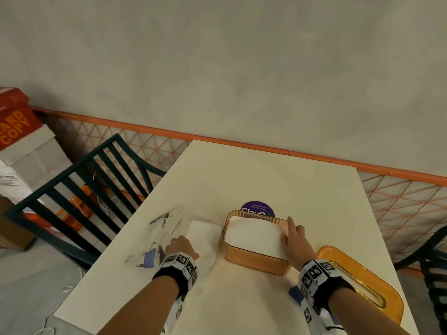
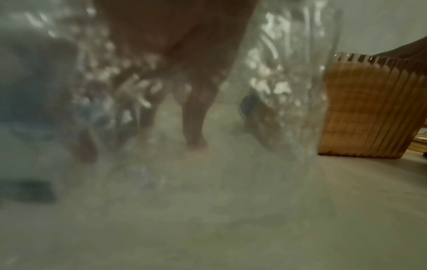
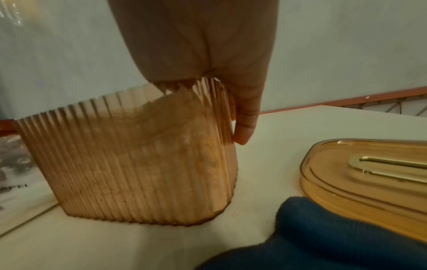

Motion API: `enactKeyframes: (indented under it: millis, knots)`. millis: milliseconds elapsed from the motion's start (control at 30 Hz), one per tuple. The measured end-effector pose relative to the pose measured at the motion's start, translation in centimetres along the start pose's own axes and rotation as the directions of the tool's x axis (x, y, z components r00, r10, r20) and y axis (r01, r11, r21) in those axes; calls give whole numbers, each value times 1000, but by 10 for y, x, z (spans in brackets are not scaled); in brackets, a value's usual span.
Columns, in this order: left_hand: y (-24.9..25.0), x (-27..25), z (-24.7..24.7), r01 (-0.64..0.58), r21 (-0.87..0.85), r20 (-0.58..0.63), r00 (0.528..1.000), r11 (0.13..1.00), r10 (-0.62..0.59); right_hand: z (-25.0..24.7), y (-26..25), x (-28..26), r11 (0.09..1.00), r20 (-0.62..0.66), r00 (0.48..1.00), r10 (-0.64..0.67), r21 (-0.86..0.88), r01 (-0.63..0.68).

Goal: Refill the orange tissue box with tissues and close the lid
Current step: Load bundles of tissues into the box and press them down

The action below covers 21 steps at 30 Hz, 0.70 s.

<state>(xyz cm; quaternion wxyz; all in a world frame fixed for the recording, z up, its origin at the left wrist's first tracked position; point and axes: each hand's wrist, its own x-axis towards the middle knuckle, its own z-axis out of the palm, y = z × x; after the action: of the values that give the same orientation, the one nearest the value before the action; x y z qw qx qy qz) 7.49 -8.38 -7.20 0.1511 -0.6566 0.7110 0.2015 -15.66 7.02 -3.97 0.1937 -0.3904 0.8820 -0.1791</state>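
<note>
Lying nearest, at the right front of the white table (image 1: 242,298), flat and off the box: the orange lid (image 1: 358,279), rigid plastic with a brass-edged slot, probably slick, best taken by its long rims. Beside it, a dark blue cloth (image 3: 323,237). Further in, stood upright on the table: the ribbed orange tissue box (image 1: 256,262), open-topped, filled to the rim with a white tissue stack (image 1: 254,235). Rested on that stack's right end with straight fingers, thumb down the outer wall: the right hand (image 1: 296,240), pressing rather than clasping. Judged light and stiff, the box, likely to skid if pushed sideways; the tissues soft and springy, needing a flat press before capping. Left of the box, spare white tissues (image 1: 203,238) under the left hand (image 1: 181,247); fingers hidden from above and blurred at the wrist, grip impossible to tell. Crumpled just beyond it: clear plastic wrapper (image 1: 159,228). Farthest, behind the box: a purple round sticker (image 1: 257,209).
</note>
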Motion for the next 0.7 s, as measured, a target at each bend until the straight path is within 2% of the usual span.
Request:
enactKeyframes:
  millis: [200, 433, 567, 700]
  knots:
    - [6, -2, 6, -39, -18, -108, 993, 999, 37, 2, 2, 0, 999, -8, 1000, -15, -39, 15]
    - [8, 1, 14, -49, 2, -150, 988, 999, 48, 5, 4, 2, 999, -3, 1000, -22, -49, 22]
    - [12, -1, 6, 56, -3, -72, 996, 998, -56, 5, 4, 2, 999, 1, 1000, -26, -36, 27]
    - [13, 10, -3, 127, -96, 10, 992, 987, -126, 5, 5, 2, 999, 6, 999, -35, -31, 35]
